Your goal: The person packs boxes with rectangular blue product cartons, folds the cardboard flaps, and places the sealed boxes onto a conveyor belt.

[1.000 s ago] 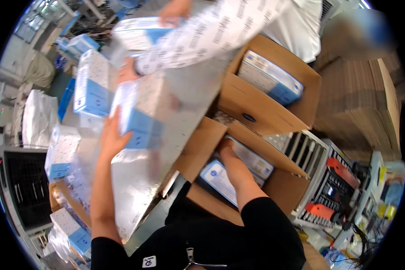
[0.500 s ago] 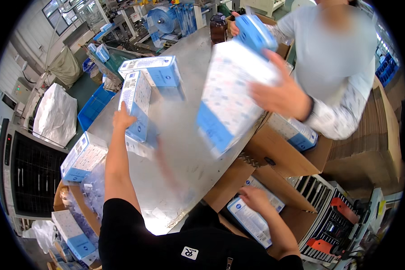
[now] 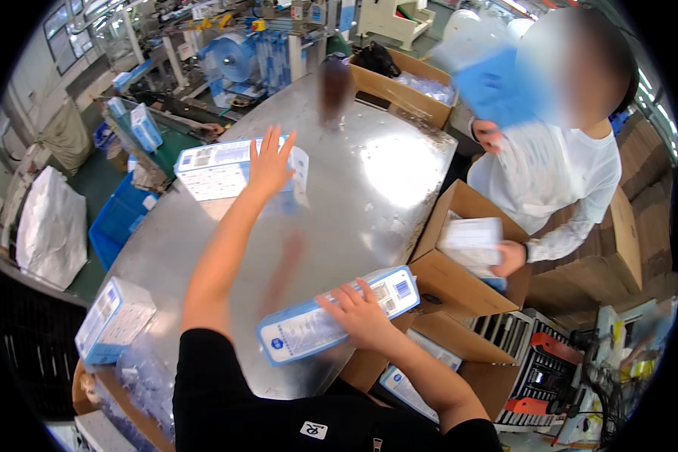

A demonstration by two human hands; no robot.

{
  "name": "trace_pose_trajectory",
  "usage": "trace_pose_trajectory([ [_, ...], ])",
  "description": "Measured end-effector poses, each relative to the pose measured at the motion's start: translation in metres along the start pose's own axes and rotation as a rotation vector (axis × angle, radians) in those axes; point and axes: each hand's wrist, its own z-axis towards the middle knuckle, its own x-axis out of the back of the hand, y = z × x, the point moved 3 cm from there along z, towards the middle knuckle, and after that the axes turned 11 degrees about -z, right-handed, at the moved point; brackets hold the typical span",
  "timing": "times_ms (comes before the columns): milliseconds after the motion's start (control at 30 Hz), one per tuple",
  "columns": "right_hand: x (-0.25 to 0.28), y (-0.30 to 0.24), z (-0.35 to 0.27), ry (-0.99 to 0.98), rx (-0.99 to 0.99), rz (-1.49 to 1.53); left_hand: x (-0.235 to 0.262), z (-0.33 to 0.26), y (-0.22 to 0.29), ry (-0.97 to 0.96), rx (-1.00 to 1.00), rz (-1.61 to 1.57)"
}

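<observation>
**Two hands on two boxes at a steel counter**

I am looking down at a shiny metal counter [image 3: 369, 181] that fills the middle of the view. My left hand [image 3: 270, 162] is stretched far forward, fingers spread and flat, resting on top of a white and blue box [image 3: 218, 169] that sits at the far left side of the counter. The hand lies on the box's right end — it covers it rather than grips it.

My right hand [image 3: 361, 316] is close to my body, at the near edge of the counter. Its fingers are spread over the top face of a long, flat blue-edged carton [image 3: 331, 324], pressing down on it. The carton lies tilted, its right end with a barcode pointing up and to the right, just beside an open cardboard box [image 3: 459, 282].

Across the counter, on the right, another person in a white long-sleeved top stands beside that cardboard box. One of their hands [image 3: 511, 258] holds a pale flat pack [image 3: 471, 235] inside it; the other is raised near a blurred blue pack [image 3: 497, 87].

At the left near corner of the counter lies another white and blue box [image 3: 113, 320] — apart from both my hands. A second open cardboard box [image 3: 399, 87] stands at the far end of the counter, with a dark bottle [image 3: 333, 90] just in front of it.
</observation>
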Motion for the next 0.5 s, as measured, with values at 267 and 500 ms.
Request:
trace_pose_trajectory([
  [267, -0.003, 0.010, 0.007, -0.092, 0.026, -0.012, -0.091, -0.011, -0.003, -0.181, -0.025, -0.005],
  [500, -0.005, 0.009, 0.024, -0.112, 0.147, 0.025, 0.106, -0.253, -0.006, -0.287, -0.014, -0.584],
])
